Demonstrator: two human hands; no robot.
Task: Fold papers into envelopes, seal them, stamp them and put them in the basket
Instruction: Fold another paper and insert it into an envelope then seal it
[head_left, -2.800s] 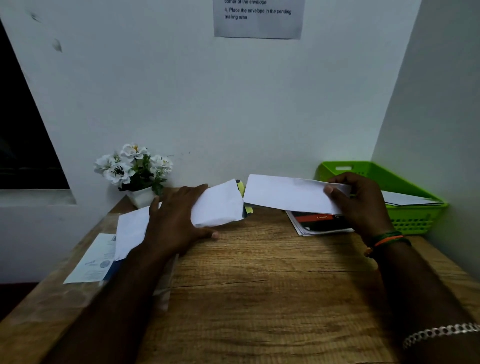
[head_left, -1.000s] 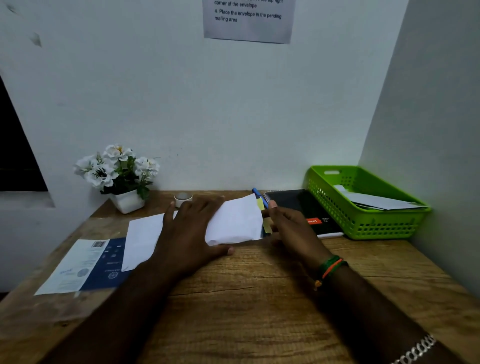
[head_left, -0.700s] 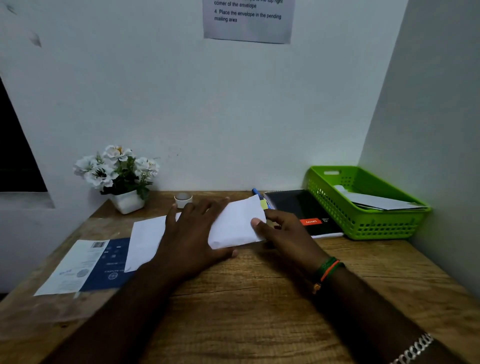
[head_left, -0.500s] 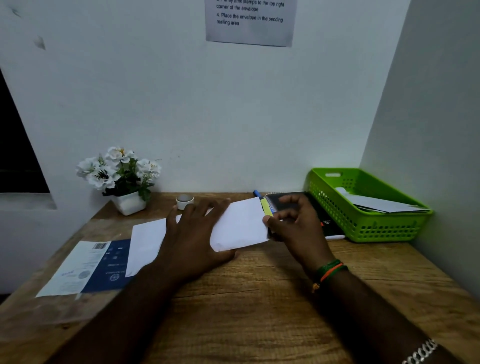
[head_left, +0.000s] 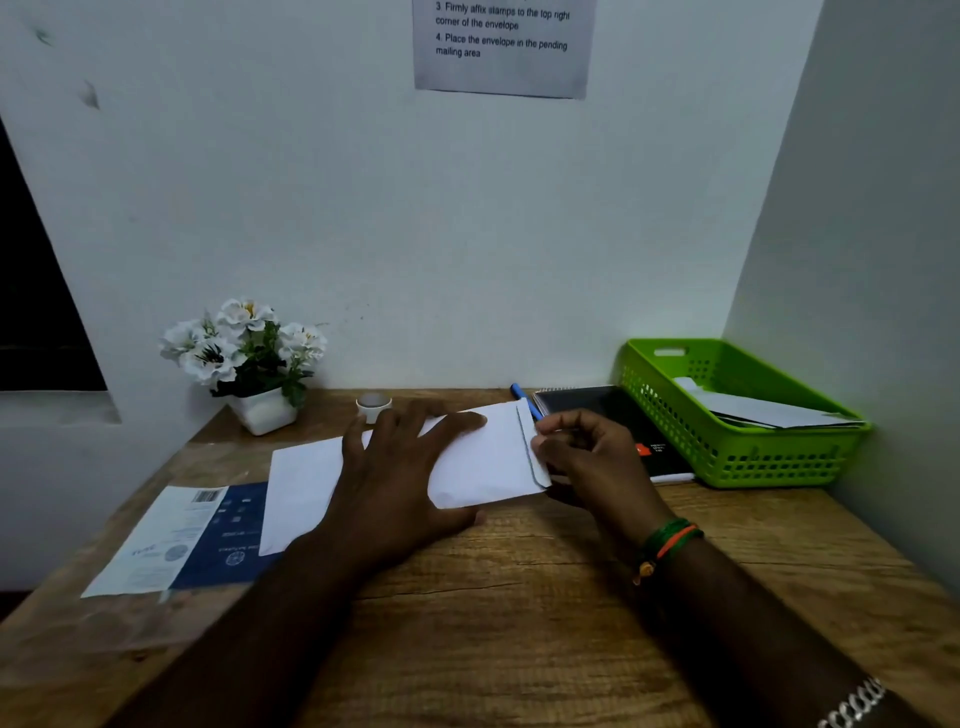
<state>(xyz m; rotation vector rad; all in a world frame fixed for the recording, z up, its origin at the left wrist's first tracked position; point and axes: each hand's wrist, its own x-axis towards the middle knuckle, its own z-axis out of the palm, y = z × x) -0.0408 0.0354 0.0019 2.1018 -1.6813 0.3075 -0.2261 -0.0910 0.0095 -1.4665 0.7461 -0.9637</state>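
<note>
A white envelope (head_left: 483, 457) lies flat on the wooden desk (head_left: 519, 597), its flap end pointing right. My left hand (head_left: 400, 478) rests flat on its middle with the fingers spread. My right hand (head_left: 587, 457) pinches the flap at the envelope's right end and folds it over. The green basket (head_left: 727, 457) stands at the back right of the desk, with white envelopes (head_left: 763, 410) lying inside.
A black notebook (head_left: 613, 415) and a blue pen (head_left: 524, 397) lie behind my right hand. A blue and white sheet (head_left: 171, 540) lies at the left. A small white pot (head_left: 373, 408) and a white flower plant (head_left: 249, 358) stand by the wall.
My right hand set an envelope in the basket, came back to the envelope under my left hand, took its right end and turned the flap over. My left hand stayed put.
</note>
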